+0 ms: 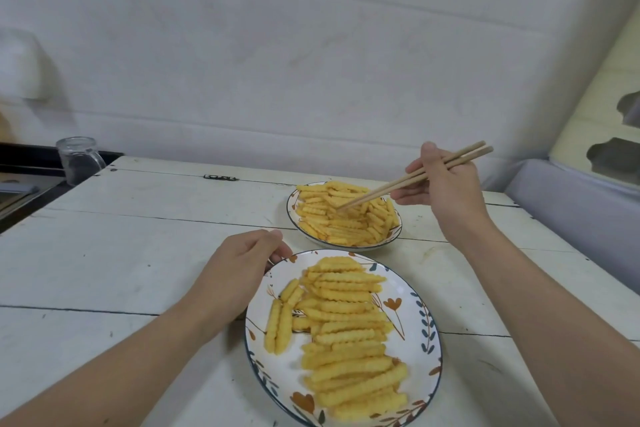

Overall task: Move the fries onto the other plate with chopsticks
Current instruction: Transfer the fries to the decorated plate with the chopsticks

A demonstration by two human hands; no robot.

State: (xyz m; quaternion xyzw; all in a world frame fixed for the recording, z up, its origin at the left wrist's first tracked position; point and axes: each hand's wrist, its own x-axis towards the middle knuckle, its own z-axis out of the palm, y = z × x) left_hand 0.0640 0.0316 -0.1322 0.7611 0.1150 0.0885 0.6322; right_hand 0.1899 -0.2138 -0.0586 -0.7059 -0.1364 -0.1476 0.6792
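Right hand gripping chopsticks, tips dipping into far plate of fries.
Left hand is holding the near plate rim beside it.

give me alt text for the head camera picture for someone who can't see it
A right hand dips chopsticks into fries on the far plate, while the left hand grips the rim of the near plate of fries on a white table.
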